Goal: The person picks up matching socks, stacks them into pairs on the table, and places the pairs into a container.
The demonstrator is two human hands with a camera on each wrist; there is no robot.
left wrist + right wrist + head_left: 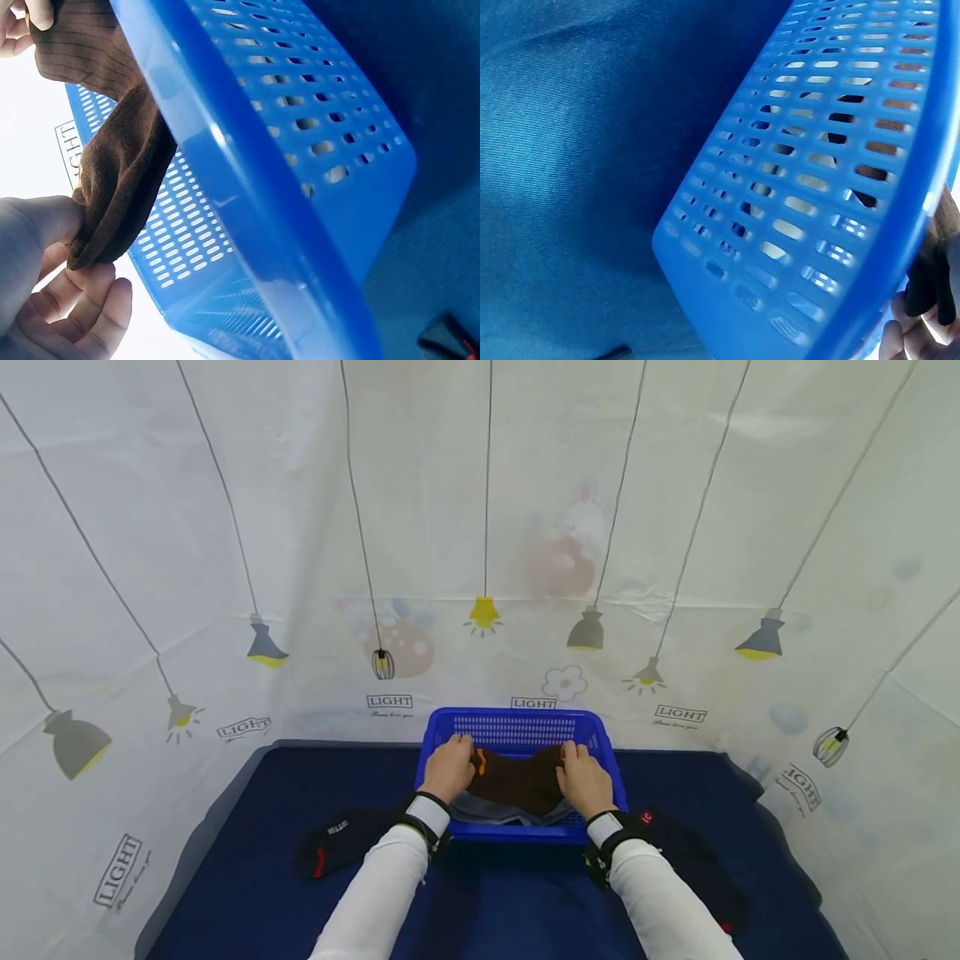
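Note:
Both hands hold a brown sock (517, 781) stretched sideways over the blue plastic basket (517, 834). My left hand (447, 770) pinches one end between thumb and fingers, near an orange mark; the left wrist view shows this left hand (56, 281) close up. At the ribbed end, my right hand (587, 779) grips the sock. In the right wrist view, the basket's slotted wall (780, 187) hides most of the sock, and the right hand (930, 330) shows only partly at the edge. Grey cloth (480, 808) lies in the basket beneath the sock.
On the dark blue cloth (495, 910), a black sock (348, 839) with white lettering and a red mark lies left of the basket. Another dark sock (697, 864) with red marks lies at the right, partly behind the right forearm. A lamp-printed sheet (480, 527) hangs behind.

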